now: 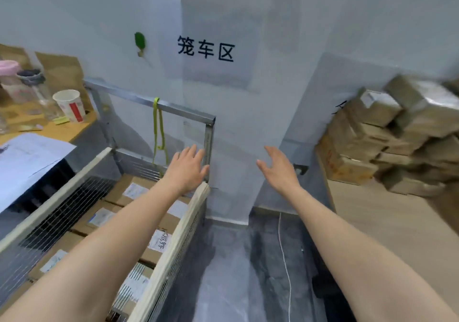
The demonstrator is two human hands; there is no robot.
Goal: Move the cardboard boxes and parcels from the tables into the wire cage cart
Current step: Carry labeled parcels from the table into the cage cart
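The brown cardboard boxes (387, 142) stacked on the pale wooden worktop (385, 222) at my right are what is left to shift; the pile leans against the white wall (248, 122), its lower boxes square, its upper ones skewed and blurred in my feed; more flat brown labelled boxes (139, 190) lie packed in the wire cage cart (64, 212) at my left, below its cream top rails (173, 242).

Both hands are empty, in the air between the two; the left hand (187, 170) hovers over the cart's far corner, just beside the grey metal post (208, 142), fingers (192, 152) straight and slightly spread; the right hand (279, 167) is out over the grey floor (231, 272), fingers apart and relaxed, well short of any box.

My worry is the pile itself; I judge that drawing out a lower box would tip the skewed top ones off the worktop, so I would take from the top; a thin white cord (285, 259) trails across the floor below my right arm and could catch a foot on the turn; a yellow-green strap (159, 127) hanging from the cart's back rail could snag a box going in.

The boxes in the cart lie flat, labels up, long axes seemingly running across from rail to rail; the stack's lower boxes seem to lie with their long sides along the worktop edge, towards the wall; of the top ones I cannot tell.
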